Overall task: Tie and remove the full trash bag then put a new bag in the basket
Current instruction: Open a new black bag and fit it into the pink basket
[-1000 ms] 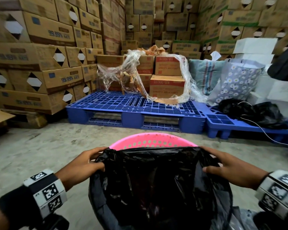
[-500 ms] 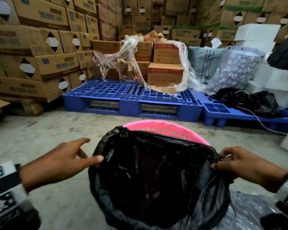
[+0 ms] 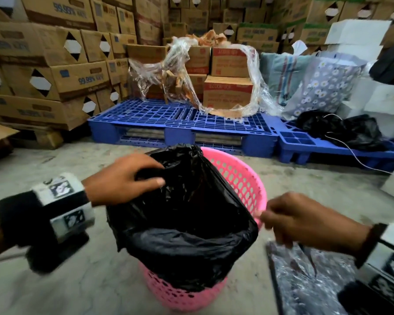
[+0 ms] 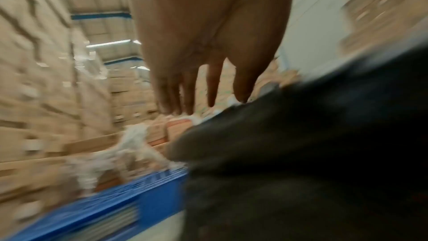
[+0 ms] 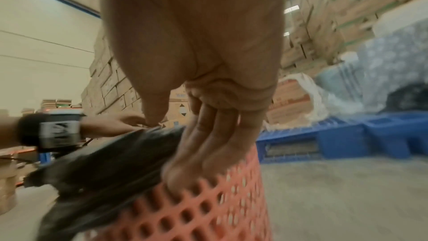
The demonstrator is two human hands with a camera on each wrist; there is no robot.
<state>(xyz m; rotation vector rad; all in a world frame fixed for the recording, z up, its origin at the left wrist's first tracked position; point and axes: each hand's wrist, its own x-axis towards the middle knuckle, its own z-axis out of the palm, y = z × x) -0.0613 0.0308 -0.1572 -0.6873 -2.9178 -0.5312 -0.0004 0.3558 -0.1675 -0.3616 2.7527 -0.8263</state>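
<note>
A pink mesh basket (image 3: pixel 243 178) stands on the concrete floor with a black bag (image 3: pixel 191 214) inside it. The bag's near edge is folded over the near rim, while the far rim is bare. My left hand (image 3: pixel 159 173) pinches the bag's far-left edge between thumb and fingers above the basket. In the blurred left wrist view the left hand (image 4: pixel 215 105) meets the black bag (image 4: pixel 301 153) at the thumb tip. My right hand (image 3: pixel 264 220) pinches the bag's edge at the right rim. In the right wrist view the right hand (image 5: pixel 166 149) lies against the basket (image 5: pixel 197 208) wall.
Blue pallets (image 3: pixel 191 119) with cartons and loose clear wrap stand behind the basket. Stacked cardboard boxes (image 3: pixel 55 83) fill the left. Black bags (image 3: pixel 341 128) and a white cable lie on the right pallet. A shiny grey plastic bag (image 3: pixel 305 283) lies on the floor by my right wrist.
My left hand let go of the bag's near-left edge, reached forward and took its far-left edge. The right hand slid along the right rim. The bag's near edge now hangs over the rim.
</note>
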